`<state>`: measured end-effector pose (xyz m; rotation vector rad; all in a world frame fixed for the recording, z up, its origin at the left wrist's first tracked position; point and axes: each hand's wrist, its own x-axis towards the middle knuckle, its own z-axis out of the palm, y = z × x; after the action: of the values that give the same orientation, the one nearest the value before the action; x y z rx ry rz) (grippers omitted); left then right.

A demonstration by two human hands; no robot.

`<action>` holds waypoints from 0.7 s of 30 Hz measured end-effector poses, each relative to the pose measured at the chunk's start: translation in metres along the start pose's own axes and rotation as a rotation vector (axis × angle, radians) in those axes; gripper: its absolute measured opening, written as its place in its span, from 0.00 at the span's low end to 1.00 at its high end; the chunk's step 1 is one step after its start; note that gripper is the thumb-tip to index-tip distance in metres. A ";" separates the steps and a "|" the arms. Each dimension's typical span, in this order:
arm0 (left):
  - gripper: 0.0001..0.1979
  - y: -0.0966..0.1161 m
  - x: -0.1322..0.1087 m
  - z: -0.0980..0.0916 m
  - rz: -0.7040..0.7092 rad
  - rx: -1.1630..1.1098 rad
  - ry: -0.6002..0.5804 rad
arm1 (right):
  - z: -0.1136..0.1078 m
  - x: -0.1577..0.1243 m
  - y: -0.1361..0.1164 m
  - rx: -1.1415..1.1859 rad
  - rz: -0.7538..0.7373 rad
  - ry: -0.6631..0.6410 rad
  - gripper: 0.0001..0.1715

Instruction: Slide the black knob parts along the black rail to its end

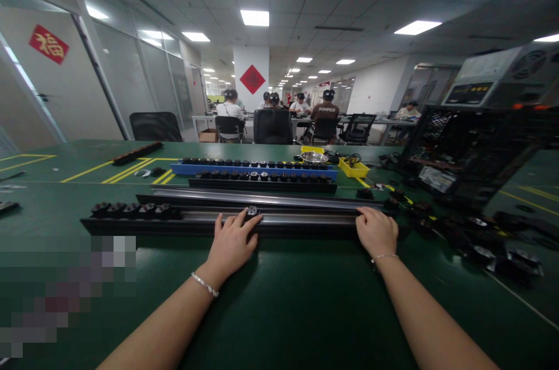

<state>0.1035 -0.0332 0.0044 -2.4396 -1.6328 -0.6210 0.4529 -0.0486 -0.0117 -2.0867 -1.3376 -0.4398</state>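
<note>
A long black channel-shaped rail (301, 229) lies across the green table in front of me. At its left part sits a row of several small black parts (131, 210). My left hand (231, 245) reaches over the rail's middle, its fingers at a single small black part (252, 212) with a round metallic face; the fingertips partly hide their contact. Closed around the rail's right end is my right hand (378, 231), thumb and fingers bent over the edge. Just behind runs a second long rail (262, 199), bare along its visible length.
Farther back, a blue rail (177, 169) and another black rail (262, 186) carry rows of small parts. Yellow tray (354, 169), metal bowl (314, 157) and loose black parts (484, 253) lie right. An opened computer case (463, 148) stands there. People (324, 109) sit beyond.
</note>
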 end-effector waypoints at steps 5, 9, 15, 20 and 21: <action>0.25 0.000 0.000 0.001 0.033 0.007 -0.009 | -0.002 0.001 -0.001 -0.020 0.035 -0.013 0.23; 0.26 -0.001 -0.001 0.002 0.027 0.010 0.008 | -0.002 0.002 -0.002 -0.012 0.045 -0.015 0.23; 0.26 -0.003 0.000 -0.001 0.042 -0.013 0.070 | 0.001 0.003 0.001 0.007 0.063 0.019 0.22; 0.25 -0.004 0.000 -0.001 0.040 -0.015 0.095 | 0.004 0.006 0.005 0.046 0.052 0.025 0.21; 0.25 -0.005 0.000 0.000 0.044 -0.019 0.092 | 0.004 0.007 0.005 0.056 0.050 0.029 0.21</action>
<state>0.0993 -0.0314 0.0042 -2.4148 -1.5409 -0.7340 0.4603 -0.0428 -0.0124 -2.0556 -1.2640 -0.4047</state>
